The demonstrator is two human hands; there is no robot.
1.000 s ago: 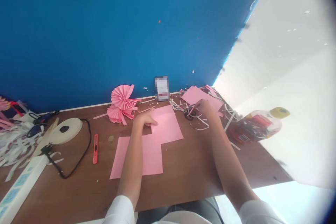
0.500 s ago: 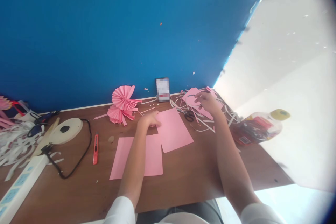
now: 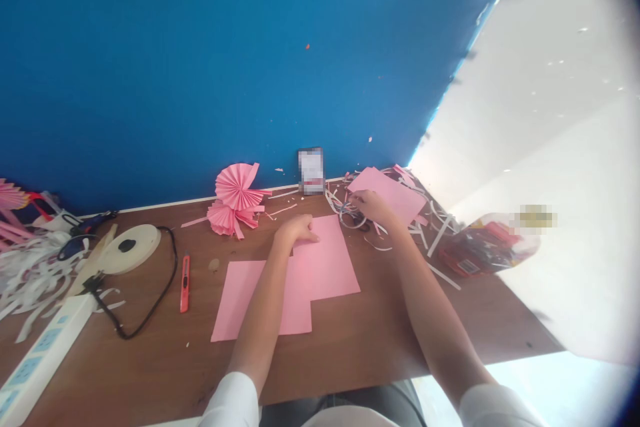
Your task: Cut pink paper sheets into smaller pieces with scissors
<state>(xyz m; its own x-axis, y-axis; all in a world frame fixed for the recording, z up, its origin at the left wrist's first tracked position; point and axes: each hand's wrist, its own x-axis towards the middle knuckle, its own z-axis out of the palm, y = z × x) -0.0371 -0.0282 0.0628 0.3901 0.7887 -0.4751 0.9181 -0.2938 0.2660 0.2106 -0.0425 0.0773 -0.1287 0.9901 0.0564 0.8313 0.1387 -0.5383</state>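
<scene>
My left hand (image 3: 296, 229) lies with curled fingers on the top left corner of a pink paper sheet (image 3: 327, 263), pressing it to the brown table (image 3: 360, 340). This sheet overlaps a second pink sheet (image 3: 243, 300) nearer to me. My right hand (image 3: 371, 205) reaches to the back right, its fingers curled at the handles of a pair of scissors (image 3: 349, 215) that lie among white paper strips. Just behind that hand rests a third pink sheet (image 3: 393, 192).
Two folded pink paper fans (image 3: 235, 190) lie by the blue wall. An orange utility knife (image 3: 185, 273), a tape roll (image 3: 133, 247), a black cable and a white power strip (image 3: 40, 353) are at the left. A plastic bottle (image 3: 487, 243) lies at the right edge.
My left hand has turned the pink sheet back, so it overlaps the nearer sheet again. My right hand has come down from the far pink sheet onto the scissors.
</scene>
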